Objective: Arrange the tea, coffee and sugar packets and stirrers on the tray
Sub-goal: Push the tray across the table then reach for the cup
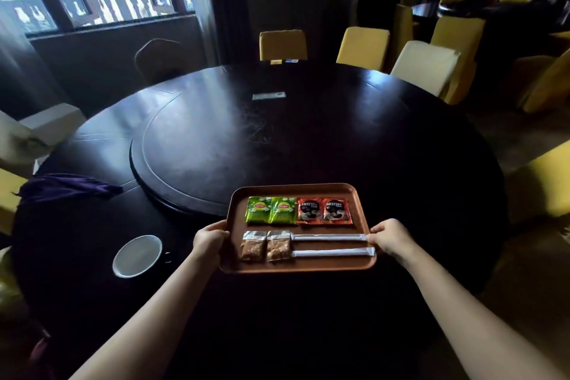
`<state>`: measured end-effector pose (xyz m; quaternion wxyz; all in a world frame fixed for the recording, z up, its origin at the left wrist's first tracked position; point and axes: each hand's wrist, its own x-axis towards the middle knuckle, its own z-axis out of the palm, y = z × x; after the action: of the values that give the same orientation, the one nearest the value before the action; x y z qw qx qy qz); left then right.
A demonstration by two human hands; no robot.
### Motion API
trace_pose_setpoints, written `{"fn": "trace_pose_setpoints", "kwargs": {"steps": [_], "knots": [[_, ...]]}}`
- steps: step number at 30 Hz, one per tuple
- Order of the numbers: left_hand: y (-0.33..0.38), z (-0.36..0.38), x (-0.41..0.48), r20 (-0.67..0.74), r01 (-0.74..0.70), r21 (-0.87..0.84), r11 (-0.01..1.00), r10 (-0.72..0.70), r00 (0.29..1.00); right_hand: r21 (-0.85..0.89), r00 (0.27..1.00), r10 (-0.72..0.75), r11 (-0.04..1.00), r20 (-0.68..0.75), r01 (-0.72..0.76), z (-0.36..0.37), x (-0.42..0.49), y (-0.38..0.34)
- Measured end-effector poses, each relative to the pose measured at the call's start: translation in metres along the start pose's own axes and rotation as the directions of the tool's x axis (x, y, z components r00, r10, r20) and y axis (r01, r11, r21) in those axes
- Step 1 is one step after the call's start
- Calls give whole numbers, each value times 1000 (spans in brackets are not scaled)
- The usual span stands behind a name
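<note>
**Tray held by both short edges, contents already sorted**

Both forearms reach in from the near edge, and each hand takes one short side of the tray (298, 268). Left hand (209, 241) curls over the left rim, its grip pressed onto the edge with the fingers hidden beneath; right hand (389, 237) does the same on the right rim, thumb side on top. Holding at opposite ends probably keeps the flat tray level so the light packets do not slide.

On the tray, the goods sit in two rows. Along the far row lie two green tea packets (271, 210), side by side and touching, then two red coffee packets (324, 211) just beside them. Along the near row lie two clear sugar packets (266, 246) with brown contents on the left, and two paper-wrapped stirrers (331, 245) laid parallel, running rightward toward the right hand. Like goes with like, labels face up, edges squared, which reads as a layout meant to be seen at a glance. By that look the arranging seems done, and the tray is likely being positioned or presented.

Whether the tray rests on the dark round surface (401, 163) or hangs slightly above it, I cannot tell. Left of the tray sits a white cup (137, 256); farther left lies a purple cloth (71, 187). Beyond the tray is a raised turntable (200, 151), and yellow chairs (362, 45) ring the far side.
</note>
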<state>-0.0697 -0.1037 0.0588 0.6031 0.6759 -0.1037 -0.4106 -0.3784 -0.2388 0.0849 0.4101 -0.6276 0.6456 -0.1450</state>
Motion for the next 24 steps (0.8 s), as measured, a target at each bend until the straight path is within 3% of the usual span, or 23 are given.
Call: {"fn": "trace_pose_setpoints", "kwargs": {"steps": [6,14,24], "knots": [[36,7,63,69,-44,89,995,38,997,-1,1000,-19,1000,-10,19,12,57,-49],[72,28,159,80,-68,182,981,54,995,-10,998,60,998,-27,-60,41,148,-91],[79,55,248,13,-73,335,939,73,997,1,985,114,993,-130,-115,68,219,-113]]}}
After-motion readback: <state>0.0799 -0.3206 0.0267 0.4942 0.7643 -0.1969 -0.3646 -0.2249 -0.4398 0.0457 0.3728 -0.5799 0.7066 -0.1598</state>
